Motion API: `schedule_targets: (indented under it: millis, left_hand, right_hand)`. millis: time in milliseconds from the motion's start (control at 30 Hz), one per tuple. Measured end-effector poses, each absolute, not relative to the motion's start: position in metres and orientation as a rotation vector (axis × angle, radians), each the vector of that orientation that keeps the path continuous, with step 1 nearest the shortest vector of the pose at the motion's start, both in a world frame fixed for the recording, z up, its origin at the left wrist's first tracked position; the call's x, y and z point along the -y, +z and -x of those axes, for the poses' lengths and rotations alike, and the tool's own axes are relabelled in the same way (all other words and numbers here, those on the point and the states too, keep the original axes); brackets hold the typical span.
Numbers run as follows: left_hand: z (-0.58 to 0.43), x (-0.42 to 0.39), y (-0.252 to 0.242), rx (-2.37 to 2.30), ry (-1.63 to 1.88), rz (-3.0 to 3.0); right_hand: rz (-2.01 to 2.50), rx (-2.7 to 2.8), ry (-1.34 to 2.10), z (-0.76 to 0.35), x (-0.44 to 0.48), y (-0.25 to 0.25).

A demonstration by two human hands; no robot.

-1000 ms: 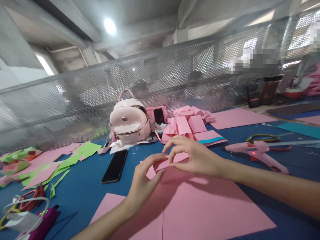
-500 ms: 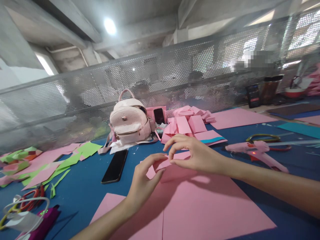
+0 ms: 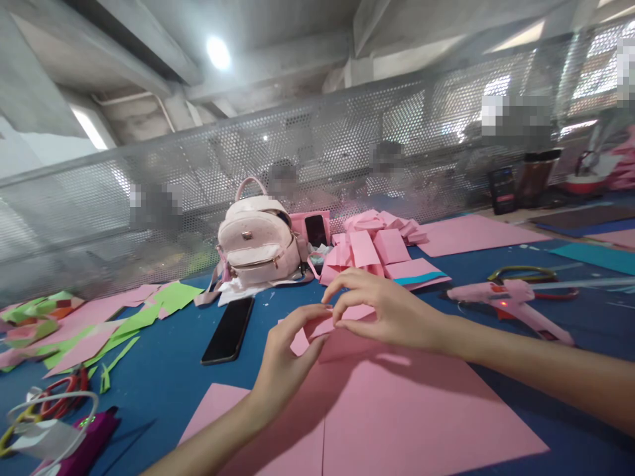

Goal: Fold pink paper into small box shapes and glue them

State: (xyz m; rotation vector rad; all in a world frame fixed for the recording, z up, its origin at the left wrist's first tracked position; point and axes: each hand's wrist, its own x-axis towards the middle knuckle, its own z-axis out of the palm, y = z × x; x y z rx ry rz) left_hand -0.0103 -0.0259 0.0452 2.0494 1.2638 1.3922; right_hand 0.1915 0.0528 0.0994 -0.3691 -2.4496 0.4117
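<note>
Both hands meet over a folded pink paper piece (image 3: 342,345) near the middle of the head view. My left hand (image 3: 290,357) pinches its left end between thumb and fingers. My right hand (image 3: 380,307) is closed on the upper edge, its fingertips close to the left hand's. Part of the folded piece is hidden behind the fingers. Beneath lie large flat pink paper sheets (image 3: 421,416), with a seam between two of them. To the right, a pink hot glue gun (image 3: 516,304) rests on the blue table with its orange light lit.
A black phone (image 3: 228,330) lies left of the hands. Behind stand a pale pink backpack (image 3: 260,244) and a heap of folded pink pieces (image 3: 372,241). Green paper scraps (image 3: 143,317), red-handled scissors (image 3: 64,393) and a purple power strip (image 3: 84,443) are at left. A perforated metal screen (image 3: 317,145) crosses behind.
My right hand has shifted very slightly left along the folded paper's edge. The left hand keeps its pinch, and the things on the table stay where they were.
</note>
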Motion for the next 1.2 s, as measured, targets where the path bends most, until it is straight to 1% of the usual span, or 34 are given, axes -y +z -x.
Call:
schedule_targets:
  millis: [400,700,1200]
  left_hand:
    - [0.0098,0.0266,0.0463,-1.285,1.387,-2.062]
    - [0.0121,0.0252,0.0447,-1.254,1.378,-2.051]
    - [0.0115,0.0246,0.044,-1.239,1.396,-2.046]
  right_hand:
    - [0.289,2.446,0.292,-0.189,-0.0512,0.0934]
    - [0.339,2.387,0.427,-0.1893,-0.0479,0.095]
    - [0.271,2.448,0.185,-0.1905,-0.0509,0.0922]
